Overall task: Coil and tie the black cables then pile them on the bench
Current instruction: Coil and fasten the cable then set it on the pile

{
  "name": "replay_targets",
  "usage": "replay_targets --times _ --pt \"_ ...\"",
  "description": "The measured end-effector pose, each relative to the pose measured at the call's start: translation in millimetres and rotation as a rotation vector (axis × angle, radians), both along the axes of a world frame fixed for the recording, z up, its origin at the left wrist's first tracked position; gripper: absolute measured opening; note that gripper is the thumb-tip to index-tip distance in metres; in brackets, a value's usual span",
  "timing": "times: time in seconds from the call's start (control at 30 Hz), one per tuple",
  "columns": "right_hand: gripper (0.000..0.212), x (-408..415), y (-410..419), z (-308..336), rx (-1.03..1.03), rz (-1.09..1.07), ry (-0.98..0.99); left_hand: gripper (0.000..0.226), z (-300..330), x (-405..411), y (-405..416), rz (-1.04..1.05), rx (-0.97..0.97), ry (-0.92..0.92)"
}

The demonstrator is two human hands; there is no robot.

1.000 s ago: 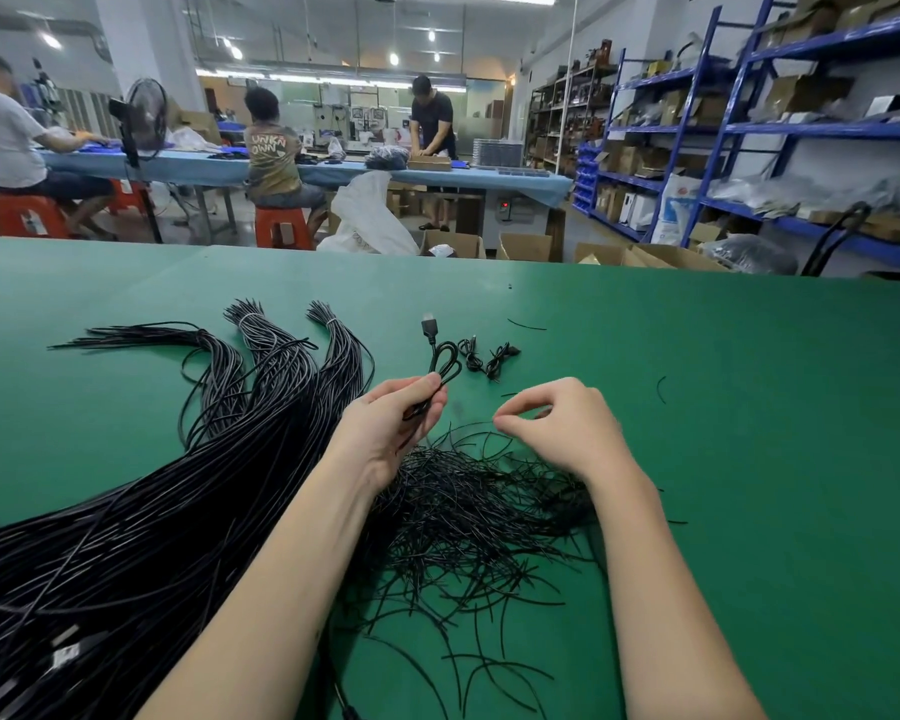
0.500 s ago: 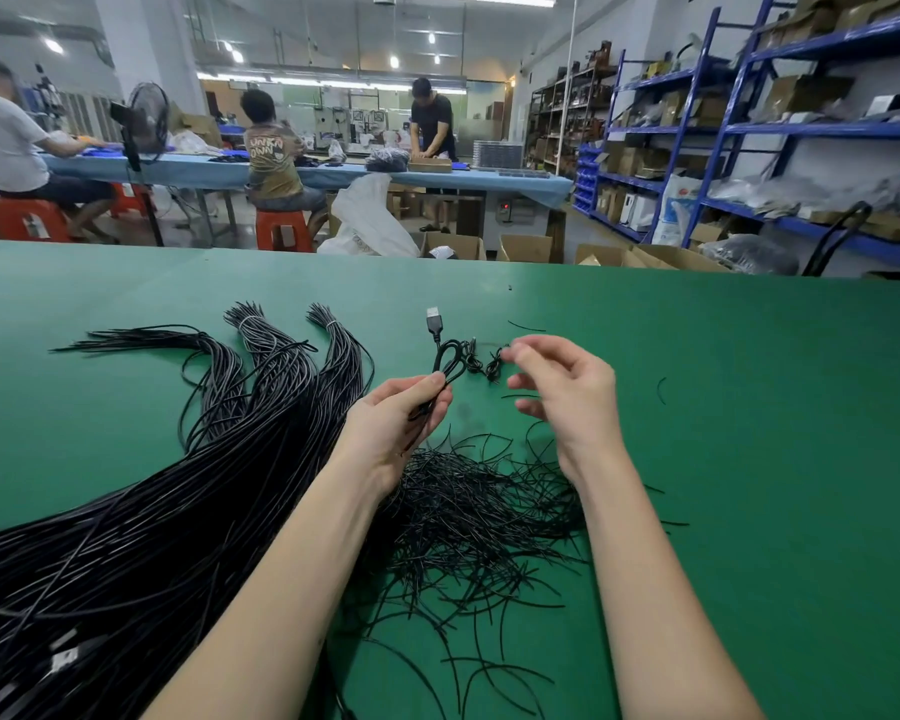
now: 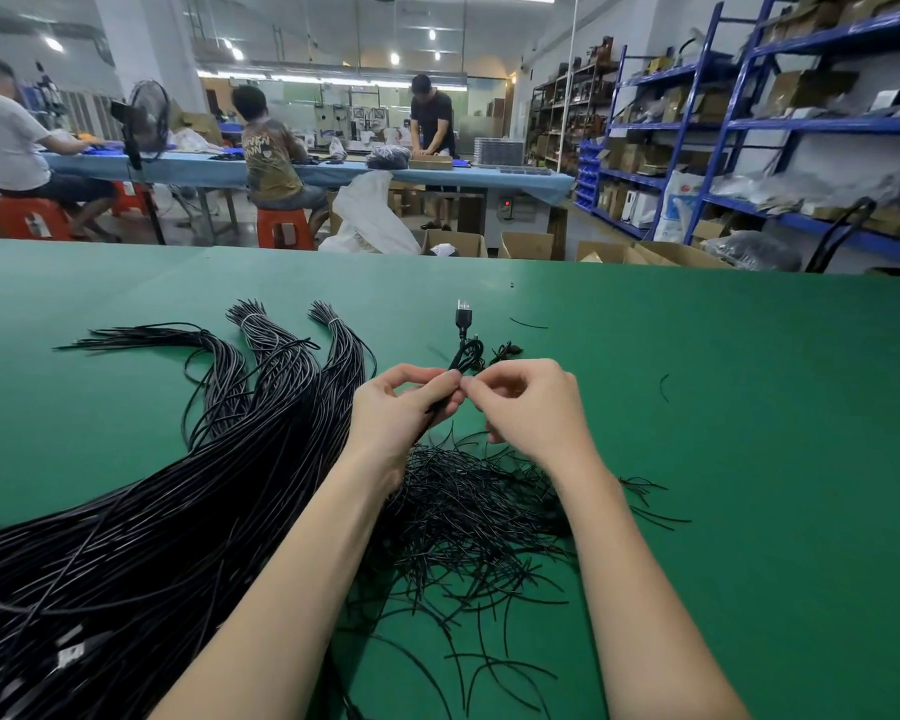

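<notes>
Black and limp, the coiled cable (image 3: 466,350) sits above the green desk (image 3: 723,407), gripped by the left hand (image 3: 401,407); the right hand (image 3: 531,407) pinches, seemingly a thin tie. Light and springy, it is best held mid-coil. Loose ties (image 3: 468,517) lie nearer.

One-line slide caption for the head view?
Left hand holds coiled black cable while right hand pinches at it over green bench.

Matt green cloth-like bench top (image 3: 697,407), glossy black plastic-sheathed cables (image 3: 141,532) at left, bright metal USB plug tip (image 3: 463,305) (far centre), thin semi-gloss black ties (image 3: 468,517) near centre
</notes>
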State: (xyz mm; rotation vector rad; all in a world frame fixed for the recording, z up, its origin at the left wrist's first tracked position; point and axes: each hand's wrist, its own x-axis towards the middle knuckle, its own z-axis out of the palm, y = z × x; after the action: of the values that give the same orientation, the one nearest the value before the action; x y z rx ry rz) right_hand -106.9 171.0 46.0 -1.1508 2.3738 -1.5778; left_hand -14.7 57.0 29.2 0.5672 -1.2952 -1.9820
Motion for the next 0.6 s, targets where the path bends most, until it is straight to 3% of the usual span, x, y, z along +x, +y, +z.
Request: replay_targets --times 0.13,0.3,0.4,0.6 --pt "0.015 -2.4 5.4 1.8 -0.12 0.083 -0.359 0.012 0.7 3.0 -0.2 -0.015 -0.133 0.016" --pt "0.021 -3.6 10.4 5.3 -0.077 0.245 -0.704 0.01 -0.3 2.0 1.0 -0.047 -0.337 0.027" --pt "0.013 -7.0 12.5 2.7 -0.103 0.328 -0.947 0.014 -0.6 4.4 0.6 -0.077 -0.409 0.027" --pt "0.014 -9.5 13.2 -4.8 -0.211 0.375 -1.049 0.008 2.4 9.3 -1.2 -0.134 -0.393 0.057"
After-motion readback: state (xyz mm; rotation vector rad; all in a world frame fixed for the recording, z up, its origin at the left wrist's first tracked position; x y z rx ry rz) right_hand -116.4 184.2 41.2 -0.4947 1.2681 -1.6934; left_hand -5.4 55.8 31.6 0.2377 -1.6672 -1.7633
